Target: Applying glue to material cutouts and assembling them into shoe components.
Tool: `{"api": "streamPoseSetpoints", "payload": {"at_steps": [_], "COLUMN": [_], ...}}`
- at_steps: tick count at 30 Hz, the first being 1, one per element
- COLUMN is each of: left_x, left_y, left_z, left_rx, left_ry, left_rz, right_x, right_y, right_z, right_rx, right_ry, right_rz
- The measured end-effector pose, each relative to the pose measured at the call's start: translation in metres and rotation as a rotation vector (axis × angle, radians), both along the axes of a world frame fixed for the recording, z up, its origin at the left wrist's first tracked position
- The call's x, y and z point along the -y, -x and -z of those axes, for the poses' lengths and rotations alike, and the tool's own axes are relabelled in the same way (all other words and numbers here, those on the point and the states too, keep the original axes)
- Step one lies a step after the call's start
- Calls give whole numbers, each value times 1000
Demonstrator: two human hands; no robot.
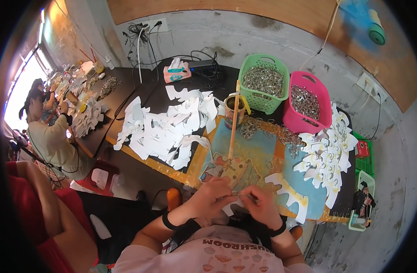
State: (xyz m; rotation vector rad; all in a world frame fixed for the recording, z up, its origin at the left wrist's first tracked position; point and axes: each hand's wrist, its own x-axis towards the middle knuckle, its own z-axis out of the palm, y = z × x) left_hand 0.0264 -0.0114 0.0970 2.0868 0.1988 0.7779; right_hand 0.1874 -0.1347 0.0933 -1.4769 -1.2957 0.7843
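My left hand (pixel 214 196) and my right hand (pixel 261 207) meet close to my body at the table's front edge. Thumbs and fingers of both are pinched together around something small and thin, too small to make out. A white piece (pixel 228 209) shows just below the fingertips, partly hidden by them. Right beyond my left hand lies a flat, printed yellowish piece (pixel 235 170) on the stained blue work surface (pixel 263 152). A long wooden stick (pixel 234 120) reaches away from it. To the right of my hands rests a curved white cutout with yellow stains (pixel 290 193).
Behind stand a green basket (pixel 281 93) and a pink basket (pixel 324 116), both filled with metal rings. Loose rings (pixel 249 127) lie before them, near a can (pixel 228 109). White cutouts (pixel 163 127) are heaped left, stained ones (pixel 329 150) right. Another person (pixel 49 132) sits far left.
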Motion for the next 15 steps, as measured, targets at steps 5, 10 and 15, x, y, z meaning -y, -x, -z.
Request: {"api": "streamPoseSetpoints", "payload": {"at_steps": [5,10,15], "left_x": [-9,-10,6], "left_y": [0,3,-10], "left_z": [2,3,-1], "left_rx": [-34,-89,-22], "left_ry": [112,158,-134], "left_rz": [142,136,-193], "right_x": [-4,-7,-4], "right_y": [-2,-8,-6], "right_z": [-16,-16,0], "right_rx": [-140,-146,-277], "right_ry": [64,130,101], "right_rz": [-53,-132,26]}}
